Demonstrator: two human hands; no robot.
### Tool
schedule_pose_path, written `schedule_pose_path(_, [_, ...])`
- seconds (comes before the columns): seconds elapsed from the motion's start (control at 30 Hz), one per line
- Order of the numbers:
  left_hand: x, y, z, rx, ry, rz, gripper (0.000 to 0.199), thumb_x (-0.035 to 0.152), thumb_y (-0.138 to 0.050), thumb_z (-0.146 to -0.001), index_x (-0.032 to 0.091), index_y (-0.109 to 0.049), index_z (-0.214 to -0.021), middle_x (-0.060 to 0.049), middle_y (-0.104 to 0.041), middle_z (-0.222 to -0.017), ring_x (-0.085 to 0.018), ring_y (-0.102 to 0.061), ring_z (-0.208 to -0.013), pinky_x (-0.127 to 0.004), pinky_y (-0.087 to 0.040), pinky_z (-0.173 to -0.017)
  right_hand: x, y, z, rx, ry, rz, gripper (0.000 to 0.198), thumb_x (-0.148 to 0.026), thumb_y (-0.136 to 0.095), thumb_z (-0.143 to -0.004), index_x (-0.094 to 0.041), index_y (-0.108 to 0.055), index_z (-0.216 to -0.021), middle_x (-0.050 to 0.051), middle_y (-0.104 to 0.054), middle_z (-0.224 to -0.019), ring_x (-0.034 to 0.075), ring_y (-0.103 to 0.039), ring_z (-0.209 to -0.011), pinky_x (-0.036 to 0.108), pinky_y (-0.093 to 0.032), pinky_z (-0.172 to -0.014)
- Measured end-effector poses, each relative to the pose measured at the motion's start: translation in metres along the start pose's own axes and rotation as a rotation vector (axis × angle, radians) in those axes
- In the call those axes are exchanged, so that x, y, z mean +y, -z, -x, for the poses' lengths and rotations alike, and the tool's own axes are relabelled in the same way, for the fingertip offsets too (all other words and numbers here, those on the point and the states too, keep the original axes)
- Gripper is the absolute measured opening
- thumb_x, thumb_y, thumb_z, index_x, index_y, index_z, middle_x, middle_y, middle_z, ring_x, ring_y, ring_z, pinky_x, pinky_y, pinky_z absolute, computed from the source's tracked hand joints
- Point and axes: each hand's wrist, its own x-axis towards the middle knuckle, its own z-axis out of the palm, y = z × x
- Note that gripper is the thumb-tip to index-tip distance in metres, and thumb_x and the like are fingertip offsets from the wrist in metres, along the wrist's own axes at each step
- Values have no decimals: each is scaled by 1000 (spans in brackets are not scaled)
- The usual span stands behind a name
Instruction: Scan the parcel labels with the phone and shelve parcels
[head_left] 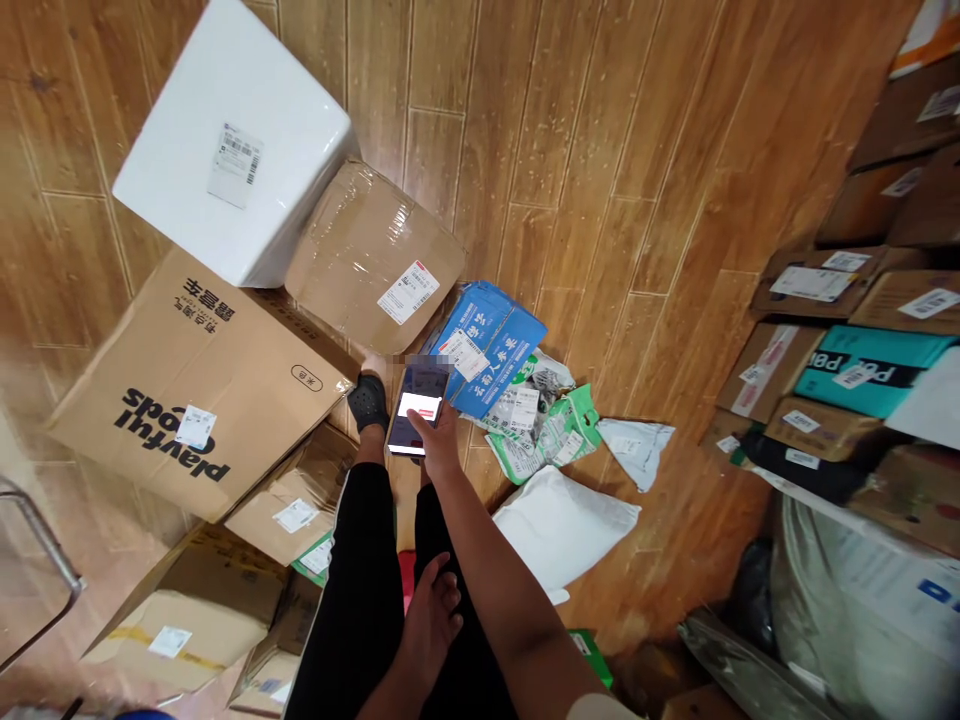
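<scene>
My right hand [441, 440] is wrapped round a smartphone [411, 435], with the thumb over its lit screen. A white pop-up with a red button shows on the display. Just beyond the phone lies a blue printed carton [495, 340] with a white label. My left hand [431, 615] hangs in front of my black trousers, fingers loosely curled and a little apart, holding nothing. Left of the phone, a dark clog [367, 402] is on my foot. To the right are green-and-clear plastic parcels [536, 415] and a white mailer bag [566, 520].
A white box [240, 140], a taped brown carton [375, 255] and a large "playful goods" carton [202, 385] stand on the left, with smaller cartons [202, 590] below. Stacked parcels [814, 285] line the right side. A metal bar [45, 540] curves in at lower left.
</scene>
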Motion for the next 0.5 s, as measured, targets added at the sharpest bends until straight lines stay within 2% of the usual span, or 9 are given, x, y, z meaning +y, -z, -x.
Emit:
schedule_pose_path(0.13, [0, 3, -1, -10, 0, 14, 29, 36, -48, -100, 18, -53, -122, 2, -58, -80, -8, -57, -61, -18, -37, -48, 4, -5, -4, -8, 5, -24, 47, -35, -81, -64, -23, -64, -106, 2, -73, -101, 23, -67, -93, 39, -53, -89])
schedule_pose_path(0.27, [0, 4, -3, -3, 2, 27, 29, 36, -49, -99, 18, -54, -121, 1, -58, -79, -8, -57, -62, -18, -35, -48, 4, -15, -22, 16, -20, -110, 41, -39, -72, -69, -23, -63, -105, 4, -74, -110, 26, -65, -109, 41, -51, -96])
schedule_pose_path(0.5, [-2, 8, -8, 13, 1, 38, 27, 39, -57, -94, 22, -58, -114, -1, -61, -78, -11, -57, -61, -20, -34, -50, -15, -55, -68, 38, -56, -270, 45, -55, -53, -80, -21, -61, -109, 5, -74, -112, 26, -68, -108, 41, -57, -87])
